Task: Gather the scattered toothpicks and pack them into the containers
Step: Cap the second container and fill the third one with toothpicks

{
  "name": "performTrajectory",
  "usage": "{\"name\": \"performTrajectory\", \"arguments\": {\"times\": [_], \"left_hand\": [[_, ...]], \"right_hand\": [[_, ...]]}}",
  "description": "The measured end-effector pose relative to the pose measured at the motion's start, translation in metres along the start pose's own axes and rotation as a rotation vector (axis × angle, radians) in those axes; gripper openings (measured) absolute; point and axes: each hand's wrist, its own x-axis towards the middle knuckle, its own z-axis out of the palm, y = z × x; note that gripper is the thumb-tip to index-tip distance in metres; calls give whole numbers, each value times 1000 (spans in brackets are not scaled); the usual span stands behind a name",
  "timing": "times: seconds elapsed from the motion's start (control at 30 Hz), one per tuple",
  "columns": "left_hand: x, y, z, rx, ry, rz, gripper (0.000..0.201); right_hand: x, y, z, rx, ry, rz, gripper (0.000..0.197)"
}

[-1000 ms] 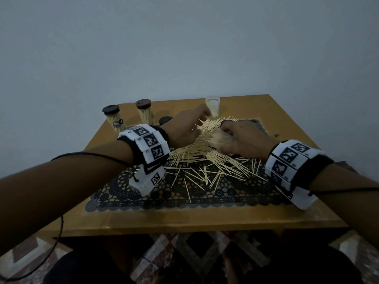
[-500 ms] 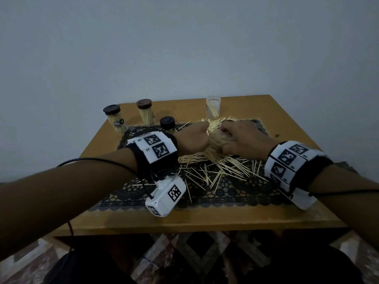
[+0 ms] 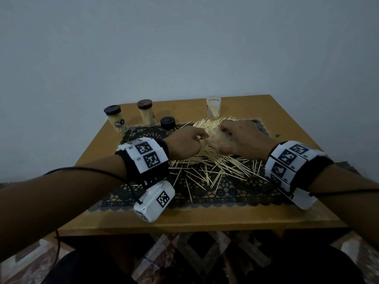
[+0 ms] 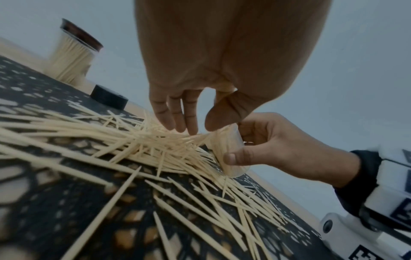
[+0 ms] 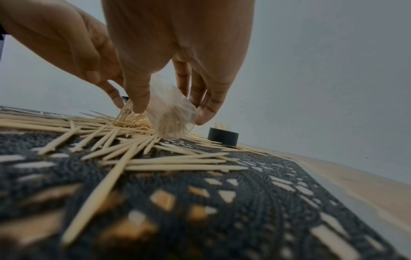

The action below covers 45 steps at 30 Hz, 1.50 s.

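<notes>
Presently, pale pointed toothpicks (image 3: 217, 169) lie heaped across black lace mat (image 3: 235, 191). Right hand (image 4: 273, 146) grips tilted clear container (image 5: 171, 119); left hand (image 4: 200, 58) fingers extended, touching sticks.

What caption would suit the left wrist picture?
Left hand feeds loose toothpicks into a clear container tilted in the right hand.

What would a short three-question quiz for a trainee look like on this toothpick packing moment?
1. True or false: the right hand grips a clear container tipped on its side.
2. How many capped containers stand at the table's far left?
3. The left hand works at: A) the loose black lid, B) the toothpick pile?

Key: 1 true; 2 two; 3 B.
</notes>
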Motion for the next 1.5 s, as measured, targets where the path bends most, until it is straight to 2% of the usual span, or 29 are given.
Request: {"name": "performTrajectory", "arguments": {"times": [0.1,0.23,0.3,0.47,0.57,0.7,0.8,0.9,1.07,1.2,1.3,1.37,1.43,1.5], "left_hand": [[2,2,-1,22,24,66,49],[7,-5,-3,85,157,29,38],[7,-6,-4,94,176,33,38],[3,-3,-5,166,15,133,49],[5,-7,-7,128,42,100,49],[6,-7,-6,104,-8,100,43],[5,-4,-6,73,-32,94,52],[4,-2,-6,63,-122,109,56],[10,-2,-7,127,-129,62,56],[14,-5,-9,54,-130,64,58],[16,-10,-12,32,-203,54,61],[15,-17,-19,-11,-169,45,60],[14,-26,-28,-45,-56,20,55],[10,-37,-35,41,-5,-37,48]], "right_hand": [[1,2,2,8,9,-34,43],[2,4,3,-11,2,-21,44],[2,5,3,-12,-3,-15,44],[1,5,2,23,-4,-26,43],[1,6,2,30,-3,-22,41],[3,7,4,15,1,-42,42],[2,5,5,31,6,-48,42],[2,5,4,61,11,-44,41],[1,8,4,76,7,-40,42],[0,8,2,89,12,-34,42],[1,9,3,79,5,-58,40],[1,10,2,74,21,-42,41],[1,12,2,36,26,-23,42],[1,15,2,19,28,-8,46]]}}
